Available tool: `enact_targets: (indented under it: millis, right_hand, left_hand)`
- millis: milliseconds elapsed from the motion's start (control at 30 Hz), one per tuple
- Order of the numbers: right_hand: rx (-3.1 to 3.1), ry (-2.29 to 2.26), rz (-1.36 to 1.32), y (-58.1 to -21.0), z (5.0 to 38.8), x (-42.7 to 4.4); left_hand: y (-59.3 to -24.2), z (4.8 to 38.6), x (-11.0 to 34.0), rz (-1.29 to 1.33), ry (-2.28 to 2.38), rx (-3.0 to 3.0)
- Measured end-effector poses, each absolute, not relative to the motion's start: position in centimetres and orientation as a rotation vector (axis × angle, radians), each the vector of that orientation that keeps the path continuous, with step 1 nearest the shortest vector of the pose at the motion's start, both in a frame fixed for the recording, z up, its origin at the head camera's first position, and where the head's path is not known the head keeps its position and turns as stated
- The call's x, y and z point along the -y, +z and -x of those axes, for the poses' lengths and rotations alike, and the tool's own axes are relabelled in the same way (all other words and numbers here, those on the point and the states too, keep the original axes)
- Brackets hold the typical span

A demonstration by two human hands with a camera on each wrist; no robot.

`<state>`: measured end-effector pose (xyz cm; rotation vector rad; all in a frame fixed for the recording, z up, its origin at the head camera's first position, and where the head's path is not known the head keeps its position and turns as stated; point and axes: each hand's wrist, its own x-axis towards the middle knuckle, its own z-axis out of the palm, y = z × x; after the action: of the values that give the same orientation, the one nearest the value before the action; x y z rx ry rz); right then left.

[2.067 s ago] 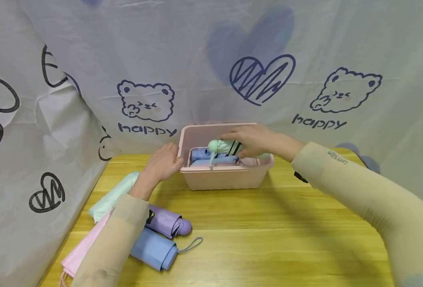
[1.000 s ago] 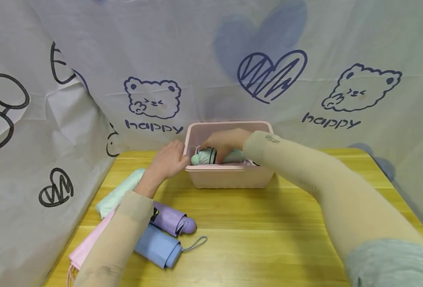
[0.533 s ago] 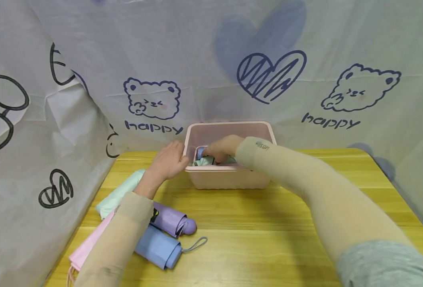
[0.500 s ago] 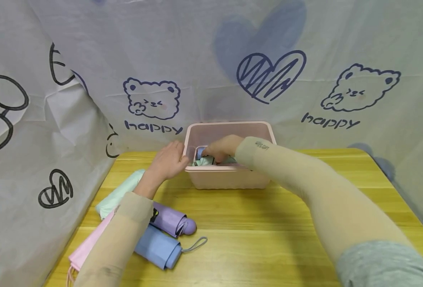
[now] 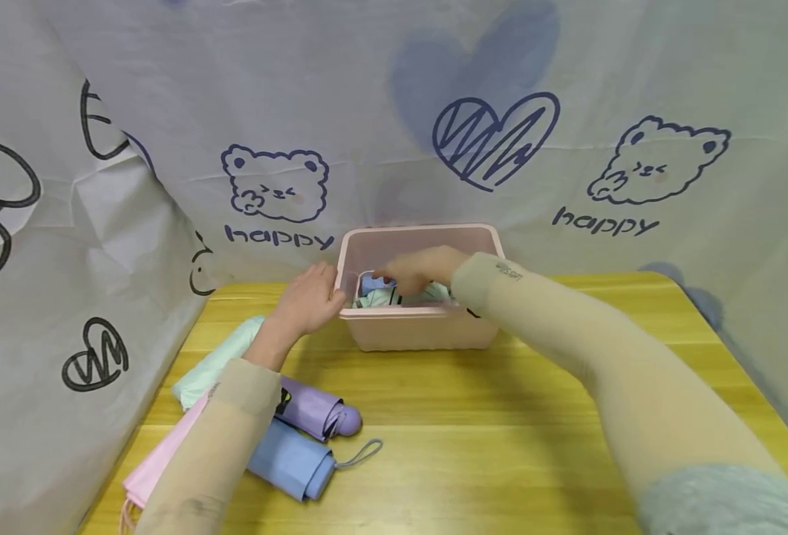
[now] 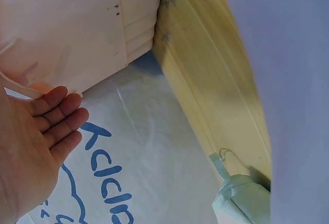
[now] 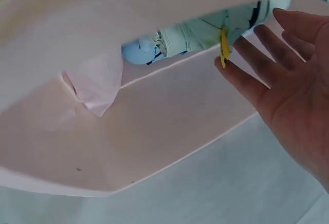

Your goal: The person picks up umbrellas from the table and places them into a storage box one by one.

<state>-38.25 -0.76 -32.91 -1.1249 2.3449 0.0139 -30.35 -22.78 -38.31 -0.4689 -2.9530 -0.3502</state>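
Observation:
A pink bin (image 5: 420,331) stands at the table's back. My left hand (image 5: 308,301) rests at its left rim, fingers relaxed; in the left wrist view the left hand (image 6: 38,147) has its fingertips at the rim. My right hand (image 5: 427,271) is down inside the bin. In the right wrist view the right hand (image 7: 288,64) has its fingers spread beside a mint umbrella (image 7: 190,35) with a yellow tag (image 7: 224,48). A blue item (image 5: 375,284) lies behind the mint umbrella (image 5: 375,299). A blue rounded end (image 7: 138,52) and pink fabric (image 7: 100,82) show there too.
Left of centre on the wooden table (image 5: 460,446) lie a mint umbrella (image 5: 216,360), a purple umbrella (image 5: 310,407), a blue umbrella (image 5: 290,459) with a loop, and a pink umbrella (image 5: 163,453), partly under my left arm. A printed cloth (image 5: 380,111) hangs behind.
My right hand has lowered the striped mint umbrella into the bin and released it; its fingers are now spread. My left hand has stayed at the rim. The head view has shifted slightly.

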Motion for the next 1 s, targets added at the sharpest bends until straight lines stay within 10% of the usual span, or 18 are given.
enact_targets:
  millis: [1000]
  right_hand:
    - [-3.37,-0.948,0.894,-30.4,34.4,-11.1]
  left_hand:
    - [-38.4,30.5,22.7,0.461,-0.369,2.948]
